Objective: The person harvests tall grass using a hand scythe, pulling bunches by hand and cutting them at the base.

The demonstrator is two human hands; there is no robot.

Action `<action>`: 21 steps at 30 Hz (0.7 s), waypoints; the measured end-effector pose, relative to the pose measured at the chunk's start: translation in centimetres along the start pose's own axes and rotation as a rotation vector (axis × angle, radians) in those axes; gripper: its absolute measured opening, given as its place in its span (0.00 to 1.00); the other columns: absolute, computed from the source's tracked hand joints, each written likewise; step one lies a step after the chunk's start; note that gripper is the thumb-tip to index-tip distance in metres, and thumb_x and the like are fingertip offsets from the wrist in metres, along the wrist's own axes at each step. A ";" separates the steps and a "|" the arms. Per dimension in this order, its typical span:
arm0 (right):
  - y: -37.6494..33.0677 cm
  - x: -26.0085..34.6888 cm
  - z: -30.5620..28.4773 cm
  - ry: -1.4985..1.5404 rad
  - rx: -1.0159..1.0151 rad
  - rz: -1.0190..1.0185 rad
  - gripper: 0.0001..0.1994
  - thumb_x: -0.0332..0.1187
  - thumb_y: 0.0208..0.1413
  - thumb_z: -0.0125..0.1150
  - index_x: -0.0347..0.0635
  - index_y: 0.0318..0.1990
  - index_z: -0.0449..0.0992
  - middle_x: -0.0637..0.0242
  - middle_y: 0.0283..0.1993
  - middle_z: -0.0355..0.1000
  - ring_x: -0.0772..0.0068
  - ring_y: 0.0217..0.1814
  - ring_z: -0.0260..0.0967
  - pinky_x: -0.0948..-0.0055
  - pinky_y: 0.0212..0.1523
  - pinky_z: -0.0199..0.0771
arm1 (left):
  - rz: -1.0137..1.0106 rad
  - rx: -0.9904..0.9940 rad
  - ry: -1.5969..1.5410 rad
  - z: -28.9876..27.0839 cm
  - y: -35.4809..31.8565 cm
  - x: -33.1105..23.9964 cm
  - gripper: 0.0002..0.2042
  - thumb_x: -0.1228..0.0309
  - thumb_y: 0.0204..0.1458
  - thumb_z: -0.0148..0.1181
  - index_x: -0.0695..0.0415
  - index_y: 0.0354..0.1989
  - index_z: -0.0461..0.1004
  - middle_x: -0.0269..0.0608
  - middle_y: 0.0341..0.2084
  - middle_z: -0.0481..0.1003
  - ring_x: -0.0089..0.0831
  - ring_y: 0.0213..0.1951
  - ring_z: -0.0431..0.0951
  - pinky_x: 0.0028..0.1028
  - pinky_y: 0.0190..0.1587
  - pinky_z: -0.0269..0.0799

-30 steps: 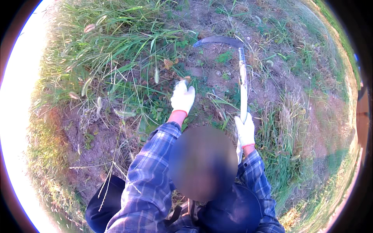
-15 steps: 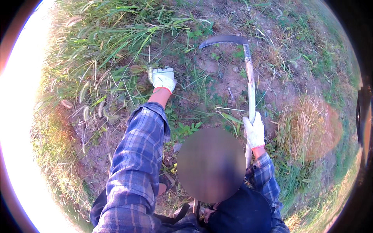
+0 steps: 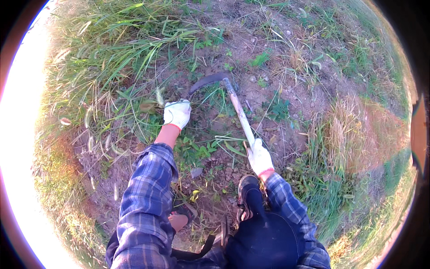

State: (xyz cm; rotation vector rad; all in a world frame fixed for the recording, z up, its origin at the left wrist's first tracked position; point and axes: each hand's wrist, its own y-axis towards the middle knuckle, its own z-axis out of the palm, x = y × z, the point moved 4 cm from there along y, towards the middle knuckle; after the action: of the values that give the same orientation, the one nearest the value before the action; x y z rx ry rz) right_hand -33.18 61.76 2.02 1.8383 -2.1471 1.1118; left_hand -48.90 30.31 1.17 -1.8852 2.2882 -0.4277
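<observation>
A white glove with an orange cuff covers my left hand, which is closed round green grass stems at the edge of a weedy patch. My right hand, gloved the same way, grips the pale wooden handle of a sickle. The dark curved blade points left, its tip close to the knuckles of my left hand. I cannot tell whether the blade touches the stems. Some cut-looking grass blades lie just left of my right hand.
Tall grass with seed heads spreads at the far left. Dry straw-coloured grass stands at the right. Bare reddish soil with small weeds lies beyond the sickle. My shoe and a small grey stone are near me.
The sickle has swung left and nearer, from well right of my left hand to beside it. My right hand has moved left with it. My left hand still grips the grass.
</observation>
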 end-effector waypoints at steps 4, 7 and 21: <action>0.7 -0.6 0.1 -0.025 0.041 -0.044 0.15 0.36 0.58 0.56 0.37 0.44 0.59 0.40 0.27 0.73 0.35 0.32 0.73 0.45 0.31 0.72 | -0.027 -0.059 -0.155 -0.6 0.7 2.0 0.12 0.61 0.57 0.49 0.55 0.35 0.74 0.49 0.33 0.79 0.49 0.38 0.79 0.46 0.42 0.72; -3.7 -1.9 0.2 0.145 0.043 -0.052 0.15 0.36 0.58 0.56 0.39 0.43 0.59 0.39 0.28 0.73 0.32 0.33 0.72 0.43 0.31 0.71 | 0.013 0.032 -0.107 -1.5 0.6 0.6 0.09 0.63 0.53 0.52 0.54 0.32 0.75 0.48 0.31 0.79 0.48 0.35 0.80 0.45 0.37 0.73; -4.6 1.5 -1.8 -0.006 0.093 -0.073 0.14 0.33 0.56 0.57 0.38 0.42 0.58 0.38 0.29 0.72 0.32 0.33 0.72 0.44 0.31 0.70 | -0.002 -0.335 -0.093 -0.3 -0.2 3.8 0.06 0.62 0.49 0.59 0.49 0.29 0.75 0.44 0.23 0.77 0.46 0.27 0.80 0.44 0.30 0.73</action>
State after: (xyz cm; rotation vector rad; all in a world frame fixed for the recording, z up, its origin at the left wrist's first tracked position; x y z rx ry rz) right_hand -30.10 61.56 6.21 1.9439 -2.0462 1.2104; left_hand -49.55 26.59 1.83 -2.0012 2.4156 0.0494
